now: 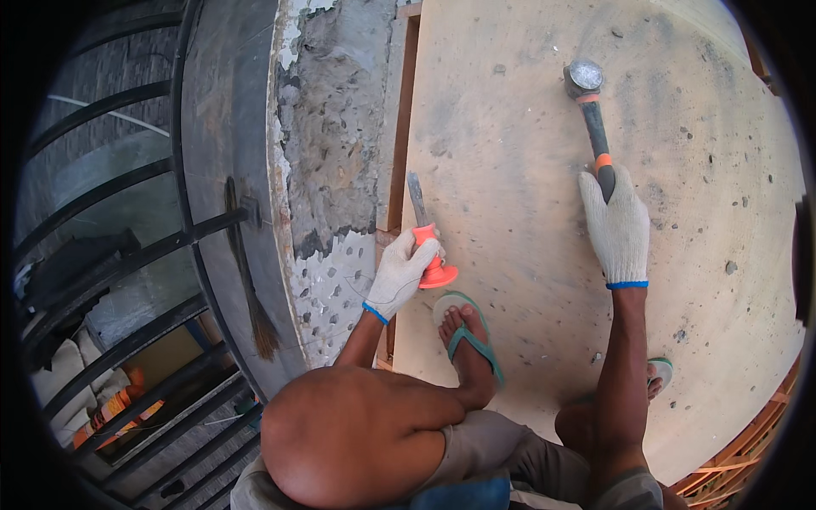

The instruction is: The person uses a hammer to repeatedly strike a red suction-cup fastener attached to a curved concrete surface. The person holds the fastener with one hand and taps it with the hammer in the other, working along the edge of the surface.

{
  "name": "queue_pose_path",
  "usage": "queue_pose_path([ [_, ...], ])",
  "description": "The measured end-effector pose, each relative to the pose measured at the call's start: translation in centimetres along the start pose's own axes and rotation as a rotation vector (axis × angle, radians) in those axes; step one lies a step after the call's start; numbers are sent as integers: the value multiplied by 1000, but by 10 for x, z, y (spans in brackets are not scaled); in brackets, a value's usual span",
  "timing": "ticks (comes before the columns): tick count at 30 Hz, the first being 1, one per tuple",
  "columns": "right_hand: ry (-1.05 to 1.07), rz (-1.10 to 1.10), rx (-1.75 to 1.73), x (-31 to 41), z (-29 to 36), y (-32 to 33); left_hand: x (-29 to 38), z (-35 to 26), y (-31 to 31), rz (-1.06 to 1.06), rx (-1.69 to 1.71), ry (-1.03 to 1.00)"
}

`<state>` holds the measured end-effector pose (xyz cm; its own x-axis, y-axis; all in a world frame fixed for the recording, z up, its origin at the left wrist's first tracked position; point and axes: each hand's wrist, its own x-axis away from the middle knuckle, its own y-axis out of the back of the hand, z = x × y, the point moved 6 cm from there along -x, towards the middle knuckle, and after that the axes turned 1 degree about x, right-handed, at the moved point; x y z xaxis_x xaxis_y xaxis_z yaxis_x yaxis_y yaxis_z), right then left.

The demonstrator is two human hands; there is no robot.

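My left hand [398, 271], in a white knit glove with a blue cuff, grips a cold chisel [417, 199] by its orange hand-guard grip [435, 273]. The steel blade points away from me, over the wooden edge beside the wall top. My right hand [615, 229], gloved alike, holds a club hammer [593, 121] near the end of its black and orange handle. The hammer head is out over the plywood, apart from the chisel. Left of the chisel runs a masonry ledge; its far part is bare rough concrete [338, 127], its near part white and pitted [335, 290].
A plywood sheet [510, 210] strewn with debris lies under my sandalled feet [468, 338]. A black metal railing [188, 236] bounds the left side, with a lower level beyond it. A stick broom [252, 299] lies on the grey slab [223, 127]. Wooden slats [733, 465] show at lower right.
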<state>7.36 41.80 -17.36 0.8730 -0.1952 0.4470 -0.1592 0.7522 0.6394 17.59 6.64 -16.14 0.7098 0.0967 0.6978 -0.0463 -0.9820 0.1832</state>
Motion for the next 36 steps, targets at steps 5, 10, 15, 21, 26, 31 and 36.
queue_pose_path([
  [5, 8, 140, 8, -9, 2, 0, -1, 8, 1, -13, -102, 83],
  [10, -58, 152, -19, -19, 2, 12, -9, 11, 2, 9, -106, 150],
  [15, -16, 99, 9, -29, -2, 14, -15, 11, 7, -8, -152, 205],
  [21, -61, 25, 37, -35, -19, 6, -17, 7, 4, 8, -116, 231],
  [26, -66, -25, 95, -36, -23, 4, -25, -11, 7, -42, 49, 203],
  [31, -106, -10, 98, -34, -28, 1, -48, -43, 24, -168, 230, 77],
  [36, -84, -26, 89, -36, -32, -1, -76, -72, 49, -234, 433, -206],
])
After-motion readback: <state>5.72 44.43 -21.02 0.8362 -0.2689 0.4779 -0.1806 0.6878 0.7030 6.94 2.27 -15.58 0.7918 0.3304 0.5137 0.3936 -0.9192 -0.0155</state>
